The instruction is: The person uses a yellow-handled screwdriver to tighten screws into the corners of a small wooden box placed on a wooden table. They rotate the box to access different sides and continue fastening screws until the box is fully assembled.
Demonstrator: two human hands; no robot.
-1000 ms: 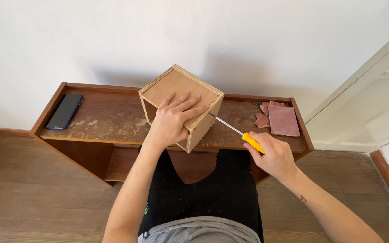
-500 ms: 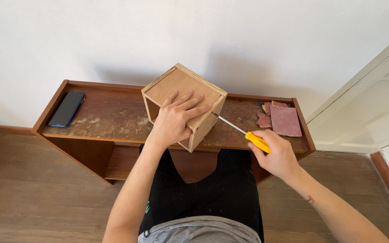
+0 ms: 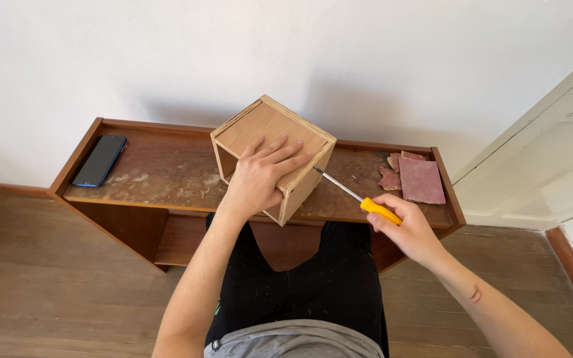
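On surface (image 3: 167, 189): wooden box (image 3: 273, 156), left hand (image 3: 260, 176) flat on top, pressing, not gripping. Right hand (image 3: 406, 225) clenched on screwdriver (image 3: 359, 202), tip at box side. Phone (image 3: 99, 160) far left, sandpaper (image 3: 420, 179) right.

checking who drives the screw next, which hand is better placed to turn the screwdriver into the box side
Right. The right hand already grips the yellow-handled screwdriver, its tip at the wooden box's right side. The left hand lies flat on top, likely steadying it.
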